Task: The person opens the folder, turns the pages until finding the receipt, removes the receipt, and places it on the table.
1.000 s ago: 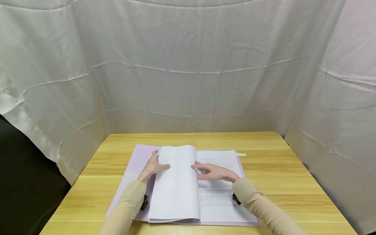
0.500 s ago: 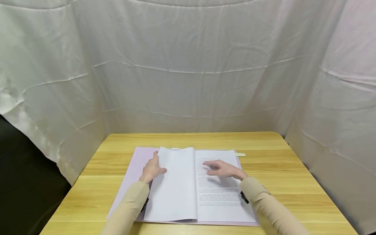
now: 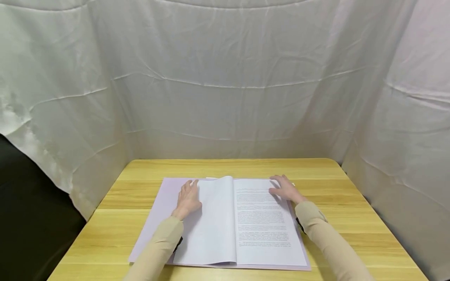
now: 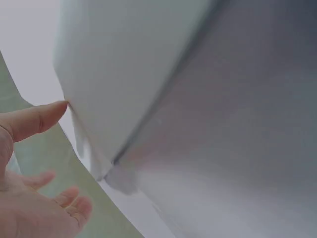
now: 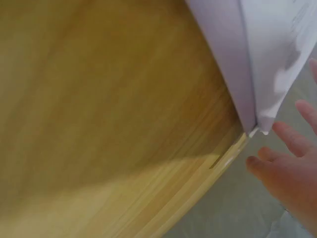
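A lilac folder (image 3: 168,192) lies spread on the table, with white sheets inside. Its left-hand page (image 3: 214,222) is blank on the side facing up and bulges near the fold. Printed text covers the right-hand page (image 3: 263,226). My left hand (image 3: 188,199) rests at the outer upper edge of the blank page, fingers extended; in the left wrist view its thumb (image 4: 42,120) reaches the sheet's edge. My right hand (image 3: 285,189), fingers spread and slightly bent, is over the upper right corner of the printed page, beside the folder's corner (image 5: 245,121) in the right wrist view.
The wooden table (image 3: 337,218) extends around the folder on every side. Pale grey cloth (image 3: 225,109) hangs behind it and at both sides. A dark area (image 3: 28,210) shows at the lower left.
The blank page has settled lower toward the left. My right hand has moved from the fold across the printed page to its upper right corner. My left hand has shifted slightly right.
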A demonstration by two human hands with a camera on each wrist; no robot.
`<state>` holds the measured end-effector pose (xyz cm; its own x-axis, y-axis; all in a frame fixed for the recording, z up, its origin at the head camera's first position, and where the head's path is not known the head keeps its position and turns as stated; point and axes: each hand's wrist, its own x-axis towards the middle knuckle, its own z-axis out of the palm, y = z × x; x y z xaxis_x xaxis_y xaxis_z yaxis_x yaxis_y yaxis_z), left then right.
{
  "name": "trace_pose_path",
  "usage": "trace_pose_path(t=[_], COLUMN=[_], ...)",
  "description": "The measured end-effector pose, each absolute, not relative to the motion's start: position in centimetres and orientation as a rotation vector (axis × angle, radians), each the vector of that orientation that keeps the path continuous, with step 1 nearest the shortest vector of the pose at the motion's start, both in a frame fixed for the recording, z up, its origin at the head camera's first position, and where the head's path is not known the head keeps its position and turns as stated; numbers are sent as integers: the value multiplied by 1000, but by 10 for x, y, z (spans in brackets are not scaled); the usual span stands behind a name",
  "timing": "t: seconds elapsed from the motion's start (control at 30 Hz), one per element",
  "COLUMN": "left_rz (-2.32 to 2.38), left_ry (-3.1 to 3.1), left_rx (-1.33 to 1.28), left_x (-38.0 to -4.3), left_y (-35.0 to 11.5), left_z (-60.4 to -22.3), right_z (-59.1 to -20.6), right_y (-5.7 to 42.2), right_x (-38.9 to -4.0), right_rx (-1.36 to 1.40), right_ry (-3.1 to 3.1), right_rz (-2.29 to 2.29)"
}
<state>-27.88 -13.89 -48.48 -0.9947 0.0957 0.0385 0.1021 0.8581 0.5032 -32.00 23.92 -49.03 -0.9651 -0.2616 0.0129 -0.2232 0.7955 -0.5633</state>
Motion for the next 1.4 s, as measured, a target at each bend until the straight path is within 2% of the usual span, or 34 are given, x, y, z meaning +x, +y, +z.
trace_pose_path(t=[0.23, 0.33, 0.63, 0.8, 1.4], left_rz=[-959, -1025, -1100, -966, -873], left_ry=[-3016, -3070, -3229, -3320, -3359], left_rx=[-545, -630, -546, -513, -505], left_x=[-282, -281, -277, -276, -276], left_y=[-129, -126, -119, -114, -112], left_z=[-494, -495, -491, -490, -493], right_z=[-493, -494, -498, -494, -481], right_y=[238, 238, 239, 237, 244], right_x=[-325, -327, -331, -330, -324], right_rx=[-314, -304, -280, -233, -65], right_ry=[2938, 2955, 3042, 3067, 2771], right_rz=[-886, -883, -976, -1067, -1363])
